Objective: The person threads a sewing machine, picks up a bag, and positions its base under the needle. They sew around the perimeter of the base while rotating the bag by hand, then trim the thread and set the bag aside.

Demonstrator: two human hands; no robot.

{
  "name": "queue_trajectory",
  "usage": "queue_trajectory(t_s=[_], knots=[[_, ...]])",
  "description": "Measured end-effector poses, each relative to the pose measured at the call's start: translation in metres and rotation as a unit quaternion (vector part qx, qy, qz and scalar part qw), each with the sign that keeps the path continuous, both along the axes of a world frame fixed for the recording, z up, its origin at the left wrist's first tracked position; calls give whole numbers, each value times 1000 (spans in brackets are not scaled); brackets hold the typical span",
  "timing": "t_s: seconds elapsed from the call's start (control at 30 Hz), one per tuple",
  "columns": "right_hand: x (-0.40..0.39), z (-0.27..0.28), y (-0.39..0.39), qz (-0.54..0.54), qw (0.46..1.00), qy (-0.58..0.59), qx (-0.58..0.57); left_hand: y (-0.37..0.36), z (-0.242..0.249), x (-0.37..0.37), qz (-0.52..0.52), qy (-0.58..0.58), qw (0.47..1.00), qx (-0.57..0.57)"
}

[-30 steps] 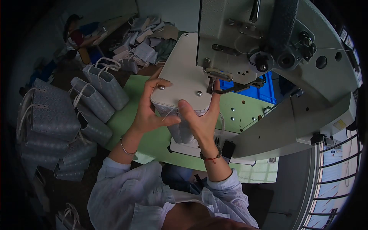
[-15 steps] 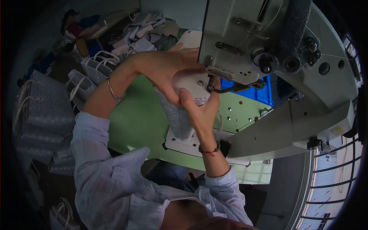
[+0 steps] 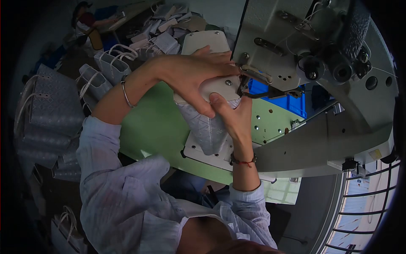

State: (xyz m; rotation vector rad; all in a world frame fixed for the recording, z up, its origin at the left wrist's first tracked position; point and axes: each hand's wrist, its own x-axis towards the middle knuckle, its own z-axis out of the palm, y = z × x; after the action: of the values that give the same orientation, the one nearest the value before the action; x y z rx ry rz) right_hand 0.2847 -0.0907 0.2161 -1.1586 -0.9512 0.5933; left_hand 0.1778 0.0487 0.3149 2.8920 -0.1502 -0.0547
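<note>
So the person is holding one pale grey quilted bag with a flat cream base panel (image 3: 211, 86) right up against the big grey industrial sewing machine (image 3: 313, 55), base near the needle and body hanging down from it. The left hand (image 3: 190, 78) is gripping over the base; the right hand (image 3: 234, 116) is pinching its near edge, closer to the needle. Several finished bags (image 3: 50, 110) are piling up left of the machine.

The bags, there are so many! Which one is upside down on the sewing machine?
The bag gripped by the left hand and right hand. Its pale studded base faces up, while the others stand on the floor, handles up.
</note>
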Motion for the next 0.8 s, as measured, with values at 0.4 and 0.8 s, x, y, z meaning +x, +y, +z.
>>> queue_trajectory(t_s=[0.4,0.8], knots=[[11,4,-4,69,997,3,24,-11,-9,-7,27,0,999,37],[40,-4,-7,192,981,37,-17,-28,-4,-34,32,-45,997,50]])
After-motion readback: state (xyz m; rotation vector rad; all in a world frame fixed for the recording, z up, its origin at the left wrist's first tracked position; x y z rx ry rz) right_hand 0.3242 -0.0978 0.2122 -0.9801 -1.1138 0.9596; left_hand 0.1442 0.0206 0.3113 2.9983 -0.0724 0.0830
